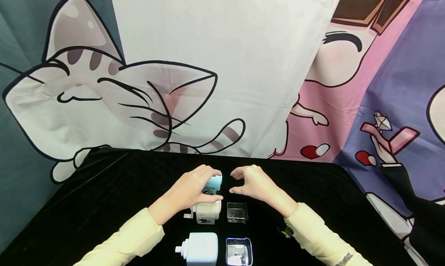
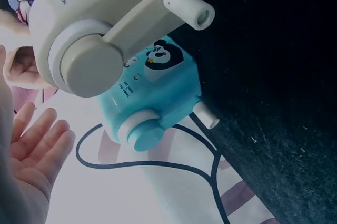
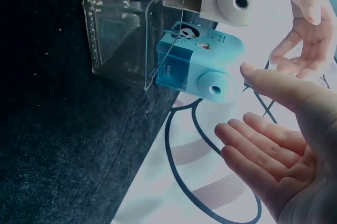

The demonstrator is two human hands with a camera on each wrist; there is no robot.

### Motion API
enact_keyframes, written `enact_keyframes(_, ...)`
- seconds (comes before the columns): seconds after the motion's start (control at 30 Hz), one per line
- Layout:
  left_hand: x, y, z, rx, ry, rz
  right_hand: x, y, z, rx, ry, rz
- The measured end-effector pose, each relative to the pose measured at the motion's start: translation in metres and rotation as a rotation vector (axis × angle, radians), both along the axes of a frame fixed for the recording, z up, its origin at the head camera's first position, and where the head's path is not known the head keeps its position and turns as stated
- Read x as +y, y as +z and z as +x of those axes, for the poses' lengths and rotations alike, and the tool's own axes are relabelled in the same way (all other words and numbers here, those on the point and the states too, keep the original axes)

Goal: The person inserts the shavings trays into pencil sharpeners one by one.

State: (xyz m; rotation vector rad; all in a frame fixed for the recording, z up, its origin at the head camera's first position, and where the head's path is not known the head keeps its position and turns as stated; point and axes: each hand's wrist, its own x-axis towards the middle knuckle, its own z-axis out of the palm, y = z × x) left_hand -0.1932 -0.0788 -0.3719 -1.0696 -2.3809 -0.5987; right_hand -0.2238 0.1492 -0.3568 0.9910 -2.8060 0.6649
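Bottom centre, nearest: pale-blue crank pencil sharpener (image 1: 201,249), beside blue-rimmed drawer (image 1: 240,249). Above: cream sharpener (image 1: 208,213), with clear drawer (image 1: 237,218) at right. Frame centre: turquoise panda sharpener (image 1: 214,182), blue drawer (image 3: 175,71) fitted. Left hand (image 1: 196,185) near it, right hand (image 1: 255,185) apart at right; both released, grasping nothing. Appears to be at drawer removal. Calls next, probably, for left-hand bracing, right-hand drawer pull. Surface: black velvety cloth (image 1: 139,192). Behind: cartoon-cat hanging (image 1: 208,34).

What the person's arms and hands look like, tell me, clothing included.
The left sleeve and right sleeve are pale yellow, with creased cuffs that end behind the wrists. A greyish patch marks the right sleeve. The left hand and right hand are bare: no glove or ring shows. By the right cuff is a small dark item; whether worn is unclear.
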Motion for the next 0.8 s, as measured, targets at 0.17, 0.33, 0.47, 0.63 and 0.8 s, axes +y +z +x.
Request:
enact_keyframes(0.17,-0.001,-0.001,0.006,-0.066,0.038,-0.004,0.000,0.001,0.007,0.017,0.008,-0.002)
enact_keyframes(0.33,-0.002,-0.002,0.012,-0.111,0.074,-0.013,0.002,0.001,0.013,0.039,0.017,0.002)
enact_keyframes(0.47,-0.004,-0.005,0.014,-0.124,0.082,-0.025,0.004,0.000,0.016,0.028,0.027,0.004)
enact_keyframes(0.63,-0.006,-0.012,0.015,-0.129,0.062,-0.037,0.007,-0.005,0.020,0.011,0.038,0.020)
enact_keyframes(0.8,-0.007,-0.019,0.017,-0.121,0.056,-0.041,0.010,-0.008,0.025,-0.003,0.040,0.017)
